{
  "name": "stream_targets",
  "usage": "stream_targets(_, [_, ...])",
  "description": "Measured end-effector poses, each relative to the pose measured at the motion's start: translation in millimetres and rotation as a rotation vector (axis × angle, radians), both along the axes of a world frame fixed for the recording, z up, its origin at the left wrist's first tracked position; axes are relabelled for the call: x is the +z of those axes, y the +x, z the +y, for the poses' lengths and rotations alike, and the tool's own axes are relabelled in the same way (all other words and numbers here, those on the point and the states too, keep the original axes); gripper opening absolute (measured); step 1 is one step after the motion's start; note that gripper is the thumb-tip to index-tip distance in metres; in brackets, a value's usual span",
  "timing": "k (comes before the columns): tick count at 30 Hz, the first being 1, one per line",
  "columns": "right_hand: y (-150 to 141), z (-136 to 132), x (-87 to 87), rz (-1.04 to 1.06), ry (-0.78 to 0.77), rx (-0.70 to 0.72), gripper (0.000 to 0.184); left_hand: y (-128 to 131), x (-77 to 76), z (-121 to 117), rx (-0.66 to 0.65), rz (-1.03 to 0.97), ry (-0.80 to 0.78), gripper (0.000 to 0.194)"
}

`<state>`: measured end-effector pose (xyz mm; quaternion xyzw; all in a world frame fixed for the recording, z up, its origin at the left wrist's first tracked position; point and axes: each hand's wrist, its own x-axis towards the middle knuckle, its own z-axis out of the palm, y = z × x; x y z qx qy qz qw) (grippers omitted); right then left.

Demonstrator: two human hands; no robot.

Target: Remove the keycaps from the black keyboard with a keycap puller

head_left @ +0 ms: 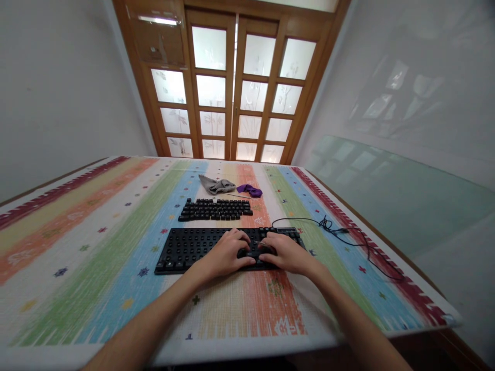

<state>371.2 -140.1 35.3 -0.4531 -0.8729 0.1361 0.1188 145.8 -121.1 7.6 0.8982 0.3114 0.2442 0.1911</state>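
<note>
A black keyboard (pixel 193 246) lies on the striped tablecloth, many of its keys bare of caps; some caps remain along its lower left edge. My left hand (pixel 228 252) rests on its right-middle part, fingers curled and thumb stretched along the lower row. Facing it, my right hand (pixel 288 251) has bent fingers closed on a thin tool (pixel 260 242), whose exact kind is too small to tell. Both hands' fingertips meet around a few dark keys there. Behind the keyboard, loose black keycaps (pixel 216 209) lie grouped in rows.
A grey cloth (pixel 217 184) and a purple cloth (pixel 250 190) lie beyond the keycaps. The keyboard's black cable (pixel 340 230) runs loosely coiled to the right. The striped tablecloth (pixel 96 247) covers the table. Walls stand at both sides, with wooden glazed doors (pixel 234 103) behind.
</note>
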Motion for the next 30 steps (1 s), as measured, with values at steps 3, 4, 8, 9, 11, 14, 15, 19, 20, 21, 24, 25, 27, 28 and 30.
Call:
stream_targets(3, [-2,1,0.1,-0.084,-0.037,0.021,0.011,2,-0.8,0,0.03,-0.015,-0.037,0.017])
stream_targets(4, [-3,2,0.5,-0.107,-0.047,0.024,0.012,3,-0.7,-1,0.041,-0.014,-0.05,0.016])
stream_targets(8, [-6,6,3.9,-0.148,-0.083,0.028,0.014,5,-0.4,-4,0.087,-0.016,-0.083,0.009])
stream_targets(9, [-6,7,4.6,-0.149,-0.09,0.022,0.014,5,-0.9,-5,0.096,-0.018,-0.077,0.008])
stream_targets(11, [-7,8,5.3,-0.148,-0.098,-0.005,0.014,7,-2.2,-6,0.109,-0.019,-0.058,0.006])
stream_targets(14, [-11,9,4.0,-0.148,-0.088,-0.071,0.015,8,-4.0,-10,0.121,-0.001,-0.026,0.006])
stream_targets(15, [-12,8,3.3,-0.148,-0.085,-0.095,0.015,9,-4.3,-12,0.128,0.01,-0.014,0.006])
stream_targets(19, [-16,4,0.8,-0.172,-0.077,-0.146,0.014,12,-5.6,-17,0.154,0.05,0.027,0.004])
stream_targets(20, [-17,3,0.2,-0.184,-0.07,-0.15,0.014,12,-6.3,-17,0.158,0.051,0.028,0.003])
stream_targets(21, [-17,2,-0.3,-0.198,-0.062,-0.152,0.013,13,-7.2,-18,0.161,0.049,0.025,0.002])
stream_targets(24, [-19,2,-1.3,-0.244,-0.039,-0.135,0.011,14,-10.4,-18,0.162,0.021,0.012,0.001])
stream_targets(25, [-20,2,-1.3,-0.263,-0.028,-0.12,0.011,14,-11.3,-17,0.156,0.01,0.011,0.002])
stream_targets(27, [-21,2,-0.9,-0.295,0.004,-0.086,0.009,14,-12.5,-17,0.143,-0.011,0.011,0.002])
stream_targets(28, [-21,3,-0.7,-0.306,0.018,-0.07,0.008,14,-12.9,-18,0.141,-0.02,0.011,0.002])
stream_targets(30, [-20,4,-0.9,-0.306,0.034,-0.037,0.007,13,-13.6,-18,0.14,-0.034,0.011,0.001])
